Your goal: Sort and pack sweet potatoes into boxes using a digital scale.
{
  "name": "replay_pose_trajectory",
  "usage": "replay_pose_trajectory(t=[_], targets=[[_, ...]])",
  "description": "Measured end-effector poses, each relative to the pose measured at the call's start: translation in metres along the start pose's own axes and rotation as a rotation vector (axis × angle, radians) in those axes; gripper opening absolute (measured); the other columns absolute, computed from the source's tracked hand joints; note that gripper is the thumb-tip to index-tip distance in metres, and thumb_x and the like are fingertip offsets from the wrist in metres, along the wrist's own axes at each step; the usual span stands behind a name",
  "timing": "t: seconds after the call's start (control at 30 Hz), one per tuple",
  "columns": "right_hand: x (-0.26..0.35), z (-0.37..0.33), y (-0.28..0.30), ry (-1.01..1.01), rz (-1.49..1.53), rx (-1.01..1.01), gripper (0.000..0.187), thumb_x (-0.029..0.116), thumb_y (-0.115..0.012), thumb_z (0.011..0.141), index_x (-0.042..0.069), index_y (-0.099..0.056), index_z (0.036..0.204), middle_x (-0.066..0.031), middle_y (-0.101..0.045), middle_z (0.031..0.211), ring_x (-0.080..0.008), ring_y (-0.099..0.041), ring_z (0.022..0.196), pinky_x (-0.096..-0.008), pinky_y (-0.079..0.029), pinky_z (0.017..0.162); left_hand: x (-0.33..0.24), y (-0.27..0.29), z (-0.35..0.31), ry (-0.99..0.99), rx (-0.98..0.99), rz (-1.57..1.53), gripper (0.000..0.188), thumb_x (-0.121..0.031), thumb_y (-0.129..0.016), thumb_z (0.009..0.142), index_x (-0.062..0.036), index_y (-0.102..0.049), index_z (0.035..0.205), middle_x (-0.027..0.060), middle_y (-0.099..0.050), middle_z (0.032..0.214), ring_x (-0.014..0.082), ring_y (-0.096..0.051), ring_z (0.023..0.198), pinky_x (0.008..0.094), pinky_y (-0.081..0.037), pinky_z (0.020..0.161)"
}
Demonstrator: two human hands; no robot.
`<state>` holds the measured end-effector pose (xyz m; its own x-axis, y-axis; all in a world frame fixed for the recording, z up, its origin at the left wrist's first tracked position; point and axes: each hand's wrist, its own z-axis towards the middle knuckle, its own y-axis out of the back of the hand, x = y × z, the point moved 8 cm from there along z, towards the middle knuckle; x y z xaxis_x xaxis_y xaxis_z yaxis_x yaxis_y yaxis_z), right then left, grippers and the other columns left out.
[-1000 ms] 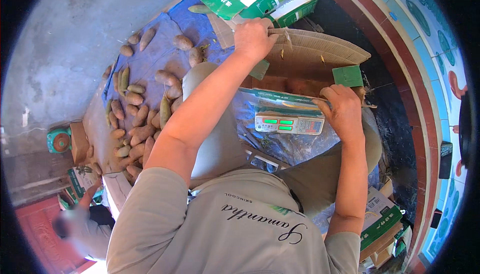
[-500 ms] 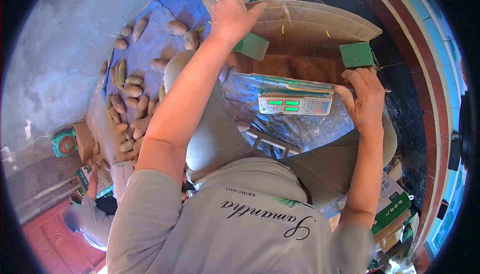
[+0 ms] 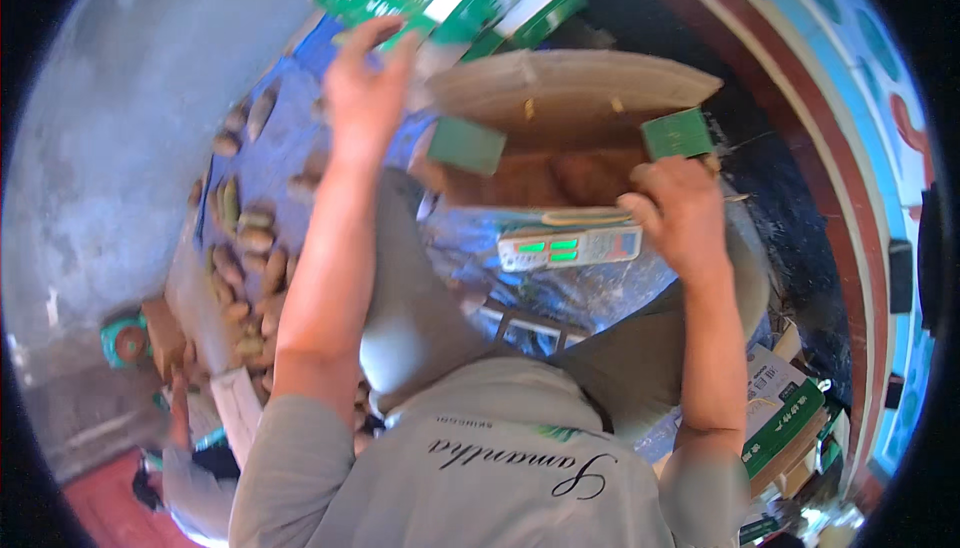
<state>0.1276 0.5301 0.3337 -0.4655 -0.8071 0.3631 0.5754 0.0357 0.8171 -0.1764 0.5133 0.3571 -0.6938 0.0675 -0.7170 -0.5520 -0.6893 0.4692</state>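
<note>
We held the big brown cardboard box [image 3: 560, 138] at the top middle, right hand [image 3: 680, 213] gripping its edge, left hand [image 3: 365, 83] open at its corner; it looked light but floppy.

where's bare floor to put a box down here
The widest bare patch is the grey concrete floor, left of the blue sheet. The sheet is crowded with brown tubers. Ahead, the open cardboard box and scale fill the space between the left hand and right hand. Stacked green cartons block the right.
</note>
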Motion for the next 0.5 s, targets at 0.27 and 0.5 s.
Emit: replay_pose_trajectory(t=[0.27, 0.5], targets=[[0.001, 0.004, -0.003, 0.023, -0.048, -0.081, 0.030, 0.033, -0.068, 0.072, 0.008, -0.052, 0.066, -0.0076, -0.049, 0.063, -0.0258, -0.054, 0.066, -0.0374, -0.043, 0.060, 0.075, 0.109, -0.037, 0.168, -0.169, 0.152, 0.023, -0.011, -0.054, 0.090, 0.0036, -0.060, 0.108, 0.0112, -0.062, 0.106, 0.0192, -0.057, 0.099, 0.0299, -0.043, 0.090], [-0.002, -0.003, -0.004, 0.019, -0.061, -0.120, 0.032, 0.036, -0.066, 0.074, 0.009, -0.052, 0.066, -0.0056, -0.051, 0.064, -0.0242, -0.054, 0.066, -0.0361, -0.043, 0.061, 0.230, 0.057, -0.209, 1.058, -0.007, -0.643, 0.038, -0.017, -0.062, 0.083, 0.0017, -0.053, 0.114, 0.0135, -0.060, 0.107, 0.0262, -0.058, 0.096, 0.0362, -0.045, 0.088]])
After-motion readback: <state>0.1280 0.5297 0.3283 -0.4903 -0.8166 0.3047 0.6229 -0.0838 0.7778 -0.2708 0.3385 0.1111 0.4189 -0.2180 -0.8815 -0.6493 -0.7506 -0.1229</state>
